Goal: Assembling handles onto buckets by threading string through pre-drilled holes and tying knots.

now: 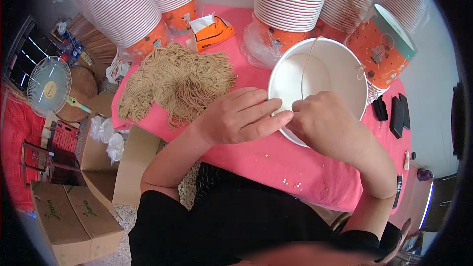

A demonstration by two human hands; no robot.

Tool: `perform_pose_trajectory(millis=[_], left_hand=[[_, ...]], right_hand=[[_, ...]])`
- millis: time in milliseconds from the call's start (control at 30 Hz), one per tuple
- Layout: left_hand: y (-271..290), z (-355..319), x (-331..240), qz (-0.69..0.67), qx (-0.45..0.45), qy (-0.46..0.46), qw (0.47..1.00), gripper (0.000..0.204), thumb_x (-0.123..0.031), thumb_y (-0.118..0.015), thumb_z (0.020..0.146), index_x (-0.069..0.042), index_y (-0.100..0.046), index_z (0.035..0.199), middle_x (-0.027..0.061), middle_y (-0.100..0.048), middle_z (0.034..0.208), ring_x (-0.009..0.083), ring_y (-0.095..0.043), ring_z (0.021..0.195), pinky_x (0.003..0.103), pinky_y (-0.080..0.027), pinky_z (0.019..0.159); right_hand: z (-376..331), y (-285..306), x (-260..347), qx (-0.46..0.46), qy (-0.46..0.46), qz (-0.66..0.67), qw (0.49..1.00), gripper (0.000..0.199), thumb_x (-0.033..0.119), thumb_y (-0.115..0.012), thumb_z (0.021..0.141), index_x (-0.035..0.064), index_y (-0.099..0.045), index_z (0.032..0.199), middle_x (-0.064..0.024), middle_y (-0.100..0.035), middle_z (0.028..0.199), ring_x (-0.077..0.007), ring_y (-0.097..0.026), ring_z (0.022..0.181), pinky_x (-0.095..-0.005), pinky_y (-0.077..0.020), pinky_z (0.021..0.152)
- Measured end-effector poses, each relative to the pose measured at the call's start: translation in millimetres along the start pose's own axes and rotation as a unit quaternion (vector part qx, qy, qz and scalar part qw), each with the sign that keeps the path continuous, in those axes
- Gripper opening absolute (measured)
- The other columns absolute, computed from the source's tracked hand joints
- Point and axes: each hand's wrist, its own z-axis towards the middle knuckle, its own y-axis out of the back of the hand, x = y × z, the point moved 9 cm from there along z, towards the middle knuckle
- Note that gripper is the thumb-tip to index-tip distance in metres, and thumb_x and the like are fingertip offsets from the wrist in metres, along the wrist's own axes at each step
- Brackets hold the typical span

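A large white-lined paper bucket [340,64] stands before me on the pink-covered table, its mouth tipped towards me. A thin tan cord [309,66] runs from its far rim down across the opening to my right hand [325,123]. That hand is closed on the cord at the near side, its fingertips mostly hidden. My left hand [241,118] lies over the near left rim, its fingers bent against the bucket and its fingertips almost meeting my right hand. Another bit of cord [360,72] is looped at the right rim. Left of the bucket lies a heap of tan cords [182,81].
Nested bucket stacks [290,5] line the back, beside an orange tissue pack [209,32]. An orange bucket [382,49] stands at the right, near black phone-like objects [396,116]. Small pale bits [292,183] dot the pink cloth [256,162]. Cardboard boxes [74,216] and a fan [49,88] are at left.
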Motion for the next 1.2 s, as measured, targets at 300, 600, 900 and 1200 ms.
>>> perform_pose_trajectory(millis=[300,600,900,1200], left_hand=[[0,-4,1,0.006,0.003,0.004,1.000,0.038,-0.012,-0.073,0.079,-0.011,-0.058,0.113,0.0042,-0.065,0.099,0.0195,-0.060,0.088,0.031,-0.055,0.070],[-1,-2,0,-0.002,0.000,0.002,1.000,0.037,-0.012,-0.074,0.078,-0.011,-0.059,0.112,0.0039,-0.065,0.098,0.0195,-0.060,0.088,0.031,-0.055,0.070],[-1,0,-1,0.001,-0.004,0.003,1.000,0.038,-0.013,-0.075,0.077,-0.011,-0.059,0.112,0.0038,-0.065,0.097,0.0193,-0.060,0.086,0.031,-0.054,0.069],[0,0,-2,0.000,-0.005,0.005,1.000,0.036,-0.013,-0.075,0.077,-0.012,-0.060,0.110,0.0036,-0.065,0.097,0.0193,-0.060,0.087,0.031,-0.054,0.070]], right_hand=[[1,2,1,0.011,0.008,-0.008,1.000,0.007,0.010,-0.060,0.075,0.0093,-0.067,0.073,-0.0080,-0.065,0.070,-0.0238,-0.068,0.068,-0.0364,-0.0520,0.060],[1,2,6,0.011,0.018,-0.065,0.998,0.008,0.011,-0.061,0.075,0.0097,-0.066,0.069,-0.0061,-0.065,0.070,-0.0219,-0.068,0.069,-0.0342,-0.0522,0.060],[2,3,10,0.020,0.024,-0.083,0.996,0.008,0.012,-0.061,0.075,0.0122,-0.067,0.069,-0.0050,-0.064,0.070,-0.0200,-0.067,0.068,-0.0329,-0.0514,0.059],[2,3,11,0.009,0.027,-0.093,0.995,0.008,0.013,-0.061,0.076,0.0126,-0.067,0.070,-0.0045,-0.065,0.071,-0.0192,-0.067,0.069,-0.0319,-0.0511,0.059]])
